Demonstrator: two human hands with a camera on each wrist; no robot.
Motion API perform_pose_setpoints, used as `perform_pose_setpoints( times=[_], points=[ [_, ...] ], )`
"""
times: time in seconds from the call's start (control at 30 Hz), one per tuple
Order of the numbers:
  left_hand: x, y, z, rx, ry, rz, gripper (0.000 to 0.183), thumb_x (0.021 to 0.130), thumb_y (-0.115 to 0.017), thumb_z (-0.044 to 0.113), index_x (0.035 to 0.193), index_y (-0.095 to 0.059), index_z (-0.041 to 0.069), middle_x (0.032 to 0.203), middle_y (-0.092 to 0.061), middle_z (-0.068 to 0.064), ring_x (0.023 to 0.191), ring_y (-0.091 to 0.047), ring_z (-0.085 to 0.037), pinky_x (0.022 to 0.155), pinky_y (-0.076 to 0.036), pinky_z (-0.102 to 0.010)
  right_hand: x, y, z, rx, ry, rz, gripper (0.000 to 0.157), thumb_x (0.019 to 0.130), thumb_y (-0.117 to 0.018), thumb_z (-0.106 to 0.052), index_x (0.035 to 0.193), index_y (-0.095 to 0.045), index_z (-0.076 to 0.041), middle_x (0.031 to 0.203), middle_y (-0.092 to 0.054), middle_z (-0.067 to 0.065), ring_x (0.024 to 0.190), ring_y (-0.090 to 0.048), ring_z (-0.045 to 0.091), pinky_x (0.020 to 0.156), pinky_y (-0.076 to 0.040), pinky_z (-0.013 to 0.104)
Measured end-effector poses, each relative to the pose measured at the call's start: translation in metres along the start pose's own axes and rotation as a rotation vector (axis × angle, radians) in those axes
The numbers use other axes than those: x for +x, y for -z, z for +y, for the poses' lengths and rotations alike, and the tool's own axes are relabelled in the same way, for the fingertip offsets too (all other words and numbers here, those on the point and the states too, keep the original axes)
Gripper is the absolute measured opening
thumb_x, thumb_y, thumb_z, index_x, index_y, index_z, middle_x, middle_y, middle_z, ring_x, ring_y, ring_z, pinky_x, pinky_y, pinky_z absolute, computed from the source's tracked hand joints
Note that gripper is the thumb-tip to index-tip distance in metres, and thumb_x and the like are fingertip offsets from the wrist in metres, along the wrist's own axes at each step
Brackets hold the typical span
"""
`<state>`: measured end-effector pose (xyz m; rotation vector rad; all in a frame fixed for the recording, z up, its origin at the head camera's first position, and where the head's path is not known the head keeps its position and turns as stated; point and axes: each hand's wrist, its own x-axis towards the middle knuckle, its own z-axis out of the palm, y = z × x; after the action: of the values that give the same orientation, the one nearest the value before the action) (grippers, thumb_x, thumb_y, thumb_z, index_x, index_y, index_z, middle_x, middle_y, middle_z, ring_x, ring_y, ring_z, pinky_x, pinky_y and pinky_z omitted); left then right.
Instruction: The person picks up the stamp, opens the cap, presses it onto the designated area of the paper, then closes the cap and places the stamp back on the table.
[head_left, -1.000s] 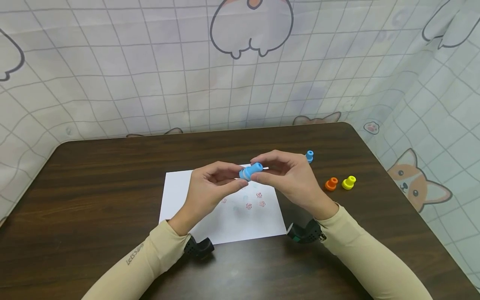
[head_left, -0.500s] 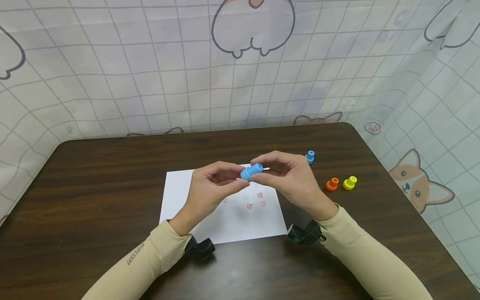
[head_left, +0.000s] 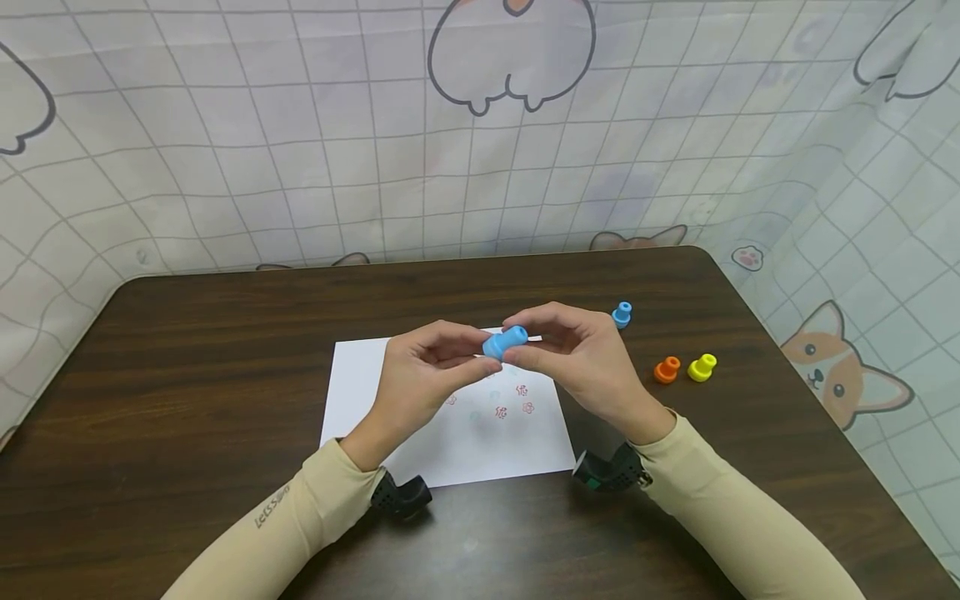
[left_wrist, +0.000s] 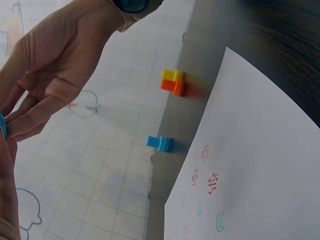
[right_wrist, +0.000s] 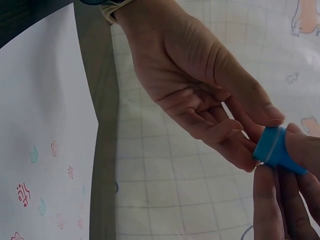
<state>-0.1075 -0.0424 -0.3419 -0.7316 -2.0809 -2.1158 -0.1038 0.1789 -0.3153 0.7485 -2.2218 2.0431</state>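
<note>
Both hands hold a blue toy stamp [head_left: 507,340] above a white sheet of paper [head_left: 480,454]. The left hand [head_left: 420,362] pinches its wide end between thumb and fingers. On the narrower handle end, the right hand [head_left: 573,354] has its thumb and fingertips. The stamp lies tilted, handle toward the upper right. A thin light seam crosses the wide part of the stamp [right_wrist: 274,150] in the right wrist view. Small red and teal prints, including flowers and moons, mark the paper [left_wrist: 270,145] in the left wrist view.
Right of the paper, another blue stamp [head_left: 622,314], an orange stamp [head_left: 666,370] and a yellow stamp [head_left: 702,367] stand on the dark wooden table [head_left: 187,375]. Behind the table hangs a white grid-patterned cloth [head_left: 337,150] with cartoon dogs.
A pale band near the stamp's wide end, visible a second ago, no longer shows in the head view. The hands stay nearly in place; the whole view shifts slightly.
</note>
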Motion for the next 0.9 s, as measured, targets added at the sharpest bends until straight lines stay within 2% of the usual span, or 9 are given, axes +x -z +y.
perform_pose_setpoints(
  times=[0.17,0.43,0.7,0.9],
  points=[
    [0.0005,-0.0005,0.001,-0.014,-0.005,0.001,0.029,0.082,-0.084,-0.002,0.109,-0.075,-0.002,0.1,-0.079,0.012,0.092,-0.079,-0.009,0.087,-0.065,-0.035,-0.0004,-0.002,0.0001,0.013,-0.012,0.02,0.031,0.087,-0.08,0.001,0.116,-0.072,0.005,0.105,-0.077,-0.01,0.099,-0.074,0.014,0.093,-0.064,0.033],
    [0.0008,-0.0004,-0.0007,-0.014,-0.006,0.005,0.03,0.081,-0.084,-0.003,0.109,-0.075,-0.002,0.104,-0.08,-0.01,0.089,-0.079,-0.009,0.084,-0.066,-0.035,-0.0011,-0.0039,0.0039,0.031,-0.009,0.038,0.031,0.086,-0.08,0.003,0.115,-0.071,0.007,0.103,-0.077,-0.011,0.096,-0.074,0.013,0.091,-0.064,0.032],
    [0.0015,0.0018,0.0018,-0.009,-0.006,-0.011,0.029,0.081,-0.084,-0.002,0.109,-0.075,-0.002,0.106,-0.079,-0.015,0.09,-0.079,-0.01,0.084,-0.066,-0.035,-0.0009,-0.0046,0.0023,0.018,-0.024,0.035,0.031,0.086,-0.081,0.0,0.116,-0.072,0.005,0.105,-0.077,-0.012,0.099,-0.075,0.013,0.09,-0.065,0.032],
    [0.002,0.0067,0.005,0.034,0.021,-0.032,0.027,0.082,-0.085,0.001,0.107,-0.076,0.002,0.103,-0.08,-0.006,0.086,-0.078,-0.01,0.083,-0.066,-0.035,-0.0012,-0.0058,-0.002,0.002,-0.044,0.029,0.031,0.087,-0.081,-0.001,0.116,-0.072,0.004,0.104,-0.077,-0.011,0.097,-0.076,0.014,0.087,-0.065,0.031]
  ],
)
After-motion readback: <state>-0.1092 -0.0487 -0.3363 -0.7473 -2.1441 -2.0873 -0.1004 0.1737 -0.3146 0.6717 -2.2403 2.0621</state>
